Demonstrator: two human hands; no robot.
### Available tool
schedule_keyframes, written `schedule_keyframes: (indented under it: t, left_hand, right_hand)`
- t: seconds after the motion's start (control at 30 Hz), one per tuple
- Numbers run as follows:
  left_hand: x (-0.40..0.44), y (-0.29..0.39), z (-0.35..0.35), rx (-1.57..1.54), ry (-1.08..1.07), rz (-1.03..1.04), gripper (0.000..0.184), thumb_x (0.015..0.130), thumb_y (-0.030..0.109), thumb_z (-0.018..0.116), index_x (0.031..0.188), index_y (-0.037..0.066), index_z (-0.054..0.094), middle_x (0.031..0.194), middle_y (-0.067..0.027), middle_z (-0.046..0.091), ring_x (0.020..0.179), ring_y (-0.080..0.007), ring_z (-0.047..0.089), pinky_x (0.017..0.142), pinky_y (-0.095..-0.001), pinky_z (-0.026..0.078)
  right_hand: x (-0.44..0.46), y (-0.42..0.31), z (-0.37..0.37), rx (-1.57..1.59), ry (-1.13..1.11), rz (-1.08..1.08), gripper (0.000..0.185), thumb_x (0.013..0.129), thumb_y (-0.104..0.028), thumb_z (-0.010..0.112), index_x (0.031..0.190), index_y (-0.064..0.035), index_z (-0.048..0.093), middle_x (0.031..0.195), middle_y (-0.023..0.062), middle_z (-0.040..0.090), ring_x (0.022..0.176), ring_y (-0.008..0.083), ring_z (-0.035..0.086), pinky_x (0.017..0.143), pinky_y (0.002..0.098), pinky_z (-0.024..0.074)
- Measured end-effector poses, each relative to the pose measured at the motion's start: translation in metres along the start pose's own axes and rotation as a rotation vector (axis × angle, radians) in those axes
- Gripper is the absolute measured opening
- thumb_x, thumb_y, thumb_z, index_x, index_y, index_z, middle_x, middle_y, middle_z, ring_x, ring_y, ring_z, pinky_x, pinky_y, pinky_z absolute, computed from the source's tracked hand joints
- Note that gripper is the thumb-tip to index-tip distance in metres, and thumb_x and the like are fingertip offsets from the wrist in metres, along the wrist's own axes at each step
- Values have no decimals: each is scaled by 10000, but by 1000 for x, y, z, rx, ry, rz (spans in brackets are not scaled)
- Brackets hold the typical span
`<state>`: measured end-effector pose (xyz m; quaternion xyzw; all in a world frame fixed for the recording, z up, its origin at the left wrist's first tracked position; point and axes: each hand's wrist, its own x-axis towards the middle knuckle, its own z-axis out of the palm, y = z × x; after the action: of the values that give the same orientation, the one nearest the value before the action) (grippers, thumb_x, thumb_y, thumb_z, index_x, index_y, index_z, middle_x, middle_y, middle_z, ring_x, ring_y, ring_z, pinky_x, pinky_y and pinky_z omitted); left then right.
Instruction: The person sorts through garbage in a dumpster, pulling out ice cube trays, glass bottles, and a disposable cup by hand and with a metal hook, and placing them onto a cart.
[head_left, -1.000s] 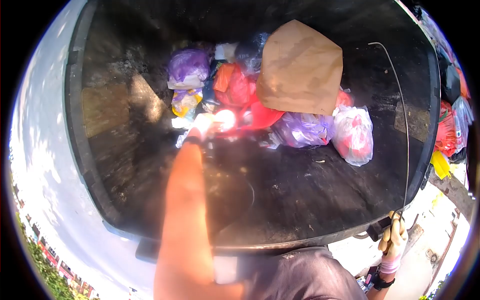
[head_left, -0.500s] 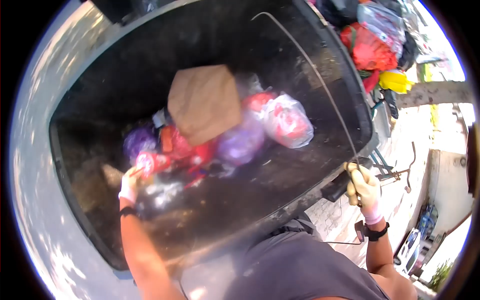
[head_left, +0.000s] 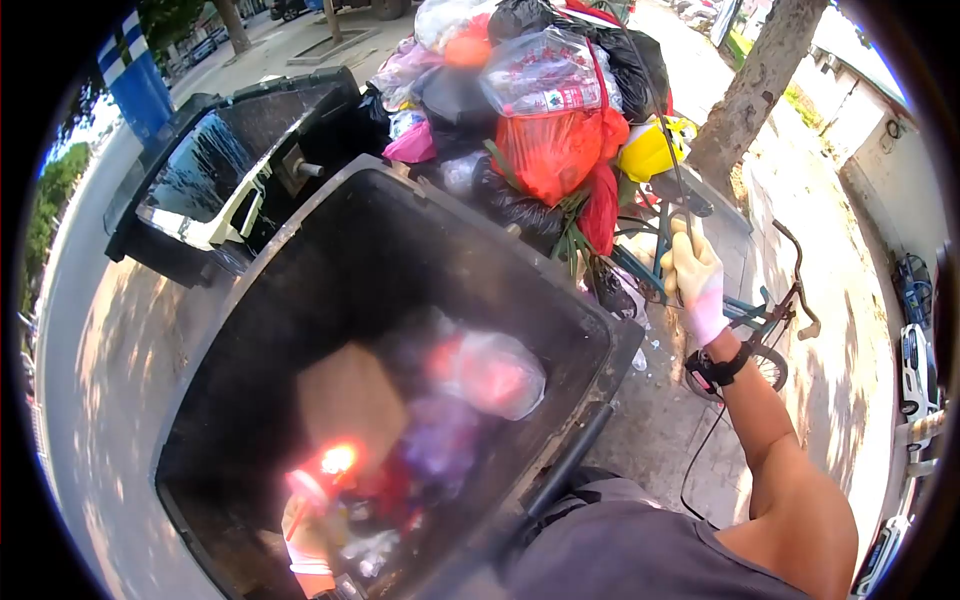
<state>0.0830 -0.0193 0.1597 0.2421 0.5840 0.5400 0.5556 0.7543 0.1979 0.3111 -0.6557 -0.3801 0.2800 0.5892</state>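
Observation:
Inside the dark bin, my gloved left hand is closed on a red and white item at the lower left; a bright glare blurs it. Beyond that hand lies a brown paper piece. Purple bags and a clear bag with red contents lie to its right. My gloved right hand grips a long thin metal rod outside the bin's right edge. The rod's upper part reaches over the heaped bags.
A pile of bags, with a red bag and a yellow bag, stands behind the bin. Another open bin is at the upper left. A bicycle and a tree trunk are on the right.
The view has swung up and to the right, bringing the bag pile and second bin into sight. My left hand has lifted the red and white item; my right hand has raised the rod beyond the bin.

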Motion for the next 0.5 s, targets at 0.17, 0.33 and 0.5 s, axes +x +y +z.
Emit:
schedule_keyframes:
  t: [0.17,0.33,0.5]
  left_hand:
    - [-18,1,69,-27,115,-75,536,965,254,807,1401,5,621,1177,-97,754,906,-172,738,661,-246,593]
    - [-31,9,94,-21,45,-52,538,953,252,826,1386,1,631,1235,-120,750,1059,-231,744,855,-333,632]
    - [-26,22,130,-15,72,-60,554,944,256,836,1385,-6,629,1241,-126,749,1067,-237,746,866,-339,636]
  right_hand:
    - [17,9,-7,38,-23,56,379,1118,-284,548,1370,-21,658,776,-3,608,505,59,475,470,249,363]
    - [-49,13,-6,140,-68,302,420,1126,-293,560,1446,-29,622,784,2,604,525,77,509,483,234,422]
    - [-102,-6,-6,167,-174,487,411,1115,-263,565,1422,2,631,797,51,661,497,118,533,496,272,421]
